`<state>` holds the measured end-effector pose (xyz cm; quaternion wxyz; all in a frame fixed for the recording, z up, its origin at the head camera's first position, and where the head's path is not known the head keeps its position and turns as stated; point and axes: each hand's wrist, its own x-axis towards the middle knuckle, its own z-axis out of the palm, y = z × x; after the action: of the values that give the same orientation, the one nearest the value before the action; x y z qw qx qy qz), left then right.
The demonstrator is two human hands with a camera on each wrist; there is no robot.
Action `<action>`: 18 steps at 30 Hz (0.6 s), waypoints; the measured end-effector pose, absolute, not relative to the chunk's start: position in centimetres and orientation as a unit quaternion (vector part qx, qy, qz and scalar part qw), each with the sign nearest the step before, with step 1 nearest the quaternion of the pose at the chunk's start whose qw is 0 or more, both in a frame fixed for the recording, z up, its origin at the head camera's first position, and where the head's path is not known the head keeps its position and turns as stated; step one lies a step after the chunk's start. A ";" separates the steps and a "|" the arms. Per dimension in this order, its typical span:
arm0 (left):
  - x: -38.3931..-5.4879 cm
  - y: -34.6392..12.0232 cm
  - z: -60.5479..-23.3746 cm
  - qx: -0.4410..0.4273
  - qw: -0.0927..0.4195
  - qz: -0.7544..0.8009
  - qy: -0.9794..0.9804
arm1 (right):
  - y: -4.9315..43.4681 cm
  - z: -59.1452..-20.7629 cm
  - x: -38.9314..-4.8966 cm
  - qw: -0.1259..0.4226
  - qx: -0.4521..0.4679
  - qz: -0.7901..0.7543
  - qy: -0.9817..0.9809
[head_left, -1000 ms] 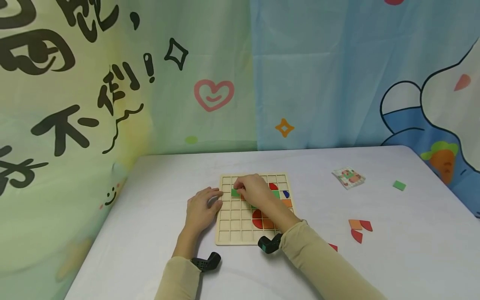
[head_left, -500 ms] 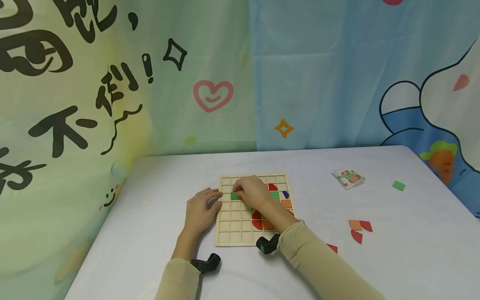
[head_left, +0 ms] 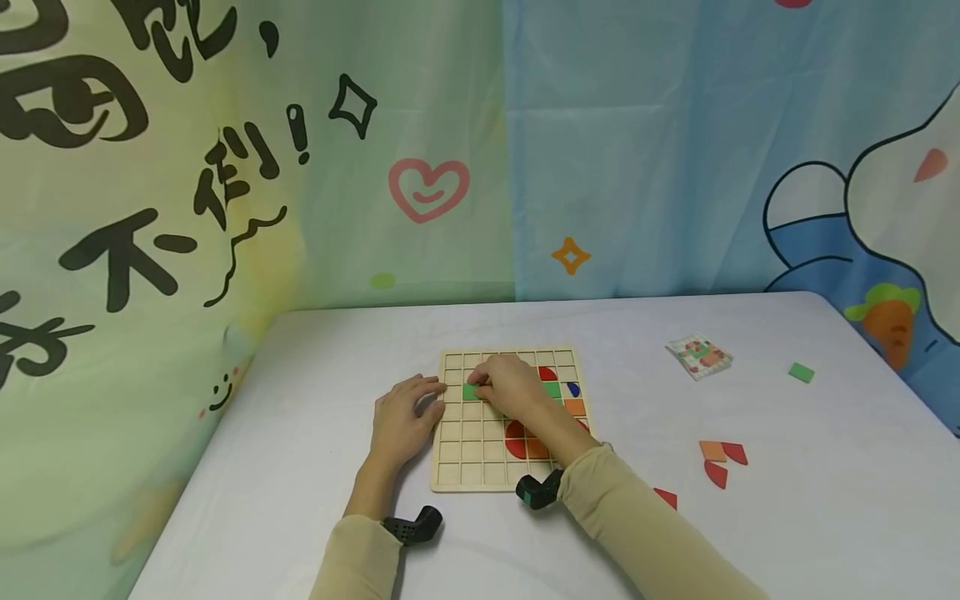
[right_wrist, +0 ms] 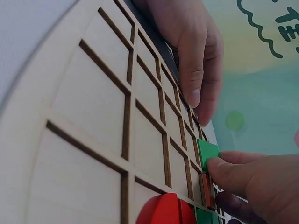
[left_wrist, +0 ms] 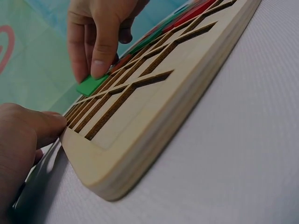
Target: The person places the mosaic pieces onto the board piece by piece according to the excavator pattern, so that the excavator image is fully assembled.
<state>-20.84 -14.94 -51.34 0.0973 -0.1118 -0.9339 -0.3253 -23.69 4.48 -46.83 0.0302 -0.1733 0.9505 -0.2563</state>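
A wooden grid board (head_left: 456, 476) lies on the table with coloured tiles in some of its cells. My right hand (head_left: 512, 387) is over its upper part and pinches a green square tile (left_wrist: 92, 85) between thumb and fingers; the tile sits tilted at a cell, seen also in the right wrist view. Beside it in the board are an orange-red tile (right_wrist: 208, 190) and another green tile (right_wrist: 205, 215). My left hand (head_left: 402, 421) rests at the board's left edge, thumb and fingertips touching the rim, fingers relaxed. My right hand covers several cells in the head view.
Right of the board lie an orange square (head_left: 712, 451), red quarter-round tiles (head_left: 735, 452) and a red piece (head_left: 666, 497) partly behind the right sleeve. Farther back are a patterned card stack (head_left: 699, 357) and a loose green square (head_left: 802, 372). A printed curtain (head_left: 637, 167) hangs behind the table.
My right hand shifts only slightly over the same cell, its fingers staying on the green tile. My left hand stays at the board's edge.
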 end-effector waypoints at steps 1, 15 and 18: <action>-20.8 -14.9 -51.3 -0.111 0.097 -0.326 -0.934 | 4.5 -46.9 -23.7 0.030 -0.174 -0.257 0.950; -20.9 -14.9 -51.4 -0.104 0.089 -0.326 -0.935 | 4.7 -47.0 -23.6 0.005 -0.202 -0.235 0.951; -20.9 -14.8 -51.4 -0.102 0.089 -0.323 -0.937 | 4.6 -47.1 -23.6 -0.004 -0.207 -0.229 0.951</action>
<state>-20.93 -14.85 -51.39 0.0892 -0.1015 -0.9366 -0.3232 -23.55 4.60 -47.13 -0.0040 -0.2066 0.9513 -0.2287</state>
